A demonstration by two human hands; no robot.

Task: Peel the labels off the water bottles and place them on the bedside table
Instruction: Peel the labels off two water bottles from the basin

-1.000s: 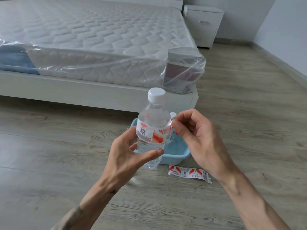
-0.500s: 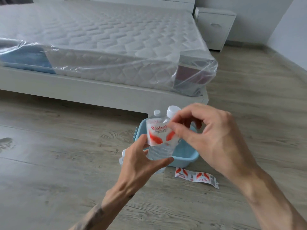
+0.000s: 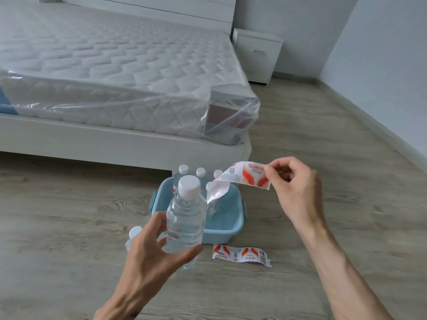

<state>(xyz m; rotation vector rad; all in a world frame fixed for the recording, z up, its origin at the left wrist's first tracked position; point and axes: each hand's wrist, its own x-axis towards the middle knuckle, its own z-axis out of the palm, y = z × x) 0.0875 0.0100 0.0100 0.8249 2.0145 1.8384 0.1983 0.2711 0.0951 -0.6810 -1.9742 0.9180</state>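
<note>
— Clear plastic in our left hand (image 3: pixel 150 252): we grip the water bottle (image 3: pixel 186 224) around its lower half, thumb across the front, white cap up, tilted slightly toward the bed. Its wall looks bare.

— And our right hand (image 3: pixel 294 189)?

— Thumb and forefinger pinch one end of the peeled label (image 3: pixel 245 177), a white strip with red marks, held up over the blue tub (image 3: pixel 233 229). The strip's far end curls down toward the bottle's shoulder; we cannot tell whether it still sticks there.

— Where are the other bottles?

— Several capped bottles (image 3: pixel 200 174) stand in the far side of the tub, which sits on the wood floor (image 3: pixel 69 215) just in front of the bed frame (image 3: pixel 92 144). One more cap (image 3: pixel 135 232) shows beside the tub, mostly hidden behind our left hand.

— Any labels already off?

— One loose label (image 3: pixel 241 254) lies flat on the floor, just in front of the tub, between our two forearms.

— And the bedside table?

— The white bedside table (image 3: pixel 257 55) stands against the far wall, past the corner of the plastic-wrapped mattress (image 3: pixel 115 72), well apart from us.
</note>
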